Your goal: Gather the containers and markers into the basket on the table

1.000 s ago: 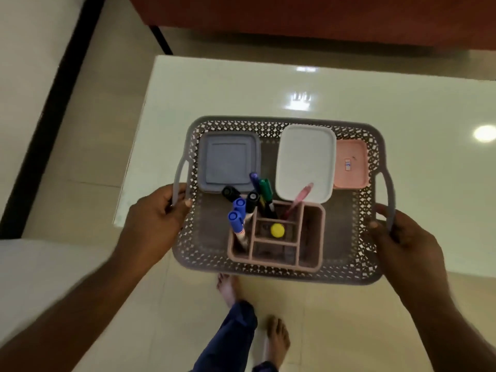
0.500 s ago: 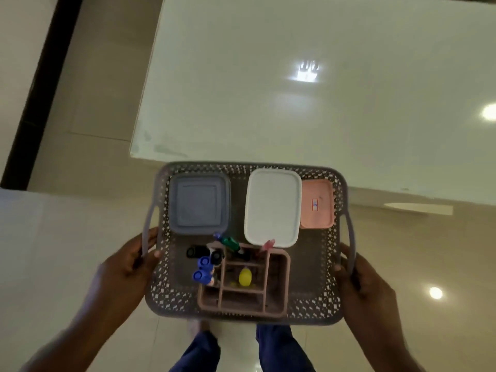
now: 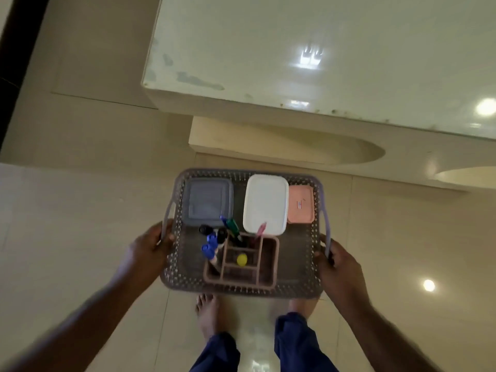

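Because the left hand [image 3: 150, 247] and right hand [image 3: 336, 260] each clench a side handle of the basket [image 3: 303, 287], held in the air over the floor [image 3: 80, 224], a tilt could topple the upright markers [image 3: 210, 247] or slide the containers [image 3: 265, 204], with the table [image 3: 268, 49] well beyond.

containers [image 3: 264, 204] behind organiser [image 3: 264, 264] — in basket [image 3: 308, 287]

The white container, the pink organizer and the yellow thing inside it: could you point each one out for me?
white container [image 3: 265, 204], head view, middle of its flat lid.
pink organizer [image 3: 275, 257], head view, right-hand wall of its rim.
yellow thing [image 3: 241, 259], head view, its rounded top, in a middle compartment.
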